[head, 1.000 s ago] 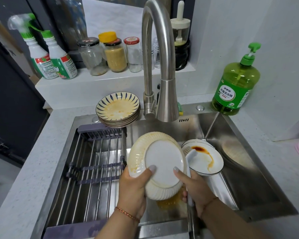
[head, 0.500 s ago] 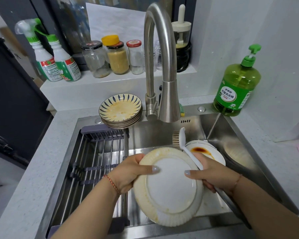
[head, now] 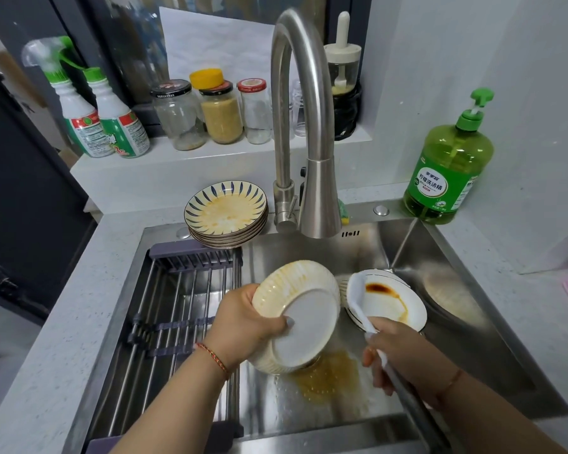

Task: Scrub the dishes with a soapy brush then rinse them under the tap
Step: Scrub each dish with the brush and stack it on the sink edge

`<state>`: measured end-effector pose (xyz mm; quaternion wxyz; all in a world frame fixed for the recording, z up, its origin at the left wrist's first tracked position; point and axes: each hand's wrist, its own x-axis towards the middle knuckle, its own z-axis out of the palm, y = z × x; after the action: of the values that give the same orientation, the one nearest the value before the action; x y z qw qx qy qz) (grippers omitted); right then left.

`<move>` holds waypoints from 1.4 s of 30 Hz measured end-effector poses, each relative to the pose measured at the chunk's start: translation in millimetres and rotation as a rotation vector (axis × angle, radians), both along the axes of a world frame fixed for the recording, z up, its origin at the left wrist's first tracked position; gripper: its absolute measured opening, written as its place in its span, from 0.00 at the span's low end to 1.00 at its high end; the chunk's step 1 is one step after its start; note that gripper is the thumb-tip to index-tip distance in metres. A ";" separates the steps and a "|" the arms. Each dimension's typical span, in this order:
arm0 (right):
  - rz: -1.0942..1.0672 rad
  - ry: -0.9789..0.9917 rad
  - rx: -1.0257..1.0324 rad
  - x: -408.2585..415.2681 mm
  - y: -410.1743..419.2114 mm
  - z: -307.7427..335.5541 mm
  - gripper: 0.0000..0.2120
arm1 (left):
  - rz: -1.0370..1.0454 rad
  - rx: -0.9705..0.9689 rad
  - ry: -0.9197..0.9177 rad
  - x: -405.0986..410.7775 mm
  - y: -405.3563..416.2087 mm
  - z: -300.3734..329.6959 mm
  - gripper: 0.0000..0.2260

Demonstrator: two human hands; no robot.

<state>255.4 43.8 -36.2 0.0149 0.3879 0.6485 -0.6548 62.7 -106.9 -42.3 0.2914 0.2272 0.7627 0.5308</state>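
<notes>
Where speckled counter (head: 63, 322) rims steel sink (head: 473, 339) — faucet (head: 312, 126), windowsill jars (head: 222, 113)

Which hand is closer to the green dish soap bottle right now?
Right. The right hand grips the brush handle over the sink, below and left of the green dish soap bottle. The left hand, holding the ribbed plate, is farther left.

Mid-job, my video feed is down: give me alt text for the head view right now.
Over a steel sink, the left hand grips a tilted cream ribbed plate, underside up, while the right hand holds a dish brush beside it. A sauce-stained white plate lies in the basin; dirty striped plates are stacked beside the dry tap.
</notes>
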 end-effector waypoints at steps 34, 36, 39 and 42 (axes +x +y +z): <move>0.179 -0.220 0.335 -18.8 -9.4 49.7 0.08 | -0.055 -0.057 0.299 11.5 -2.6 -2.6 0.09; 0.109 -0.232 0.162 -13.1 -5.6 38.4 0.10 | -0.047 -0.046 0.275 12.5 -4.4 -1.6 0.11; 0.112 -0.165 0.178 -11.0 -16.0 39.2 0.09 | -0.038 -0.045 0.265 12.3 -4.8 -1.2 0.11; 0.234 -0.067 0.375 -17.6 -31.3 56.5 0.10 | -0.060 -0.073 0.261 11.9 -4.9 -3.8 0.09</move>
<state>237.8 12.5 20.2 0.0396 0.3275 0.7986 -0.5033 74.7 -111.9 -46.1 0.2133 0.3062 0.8059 0.4596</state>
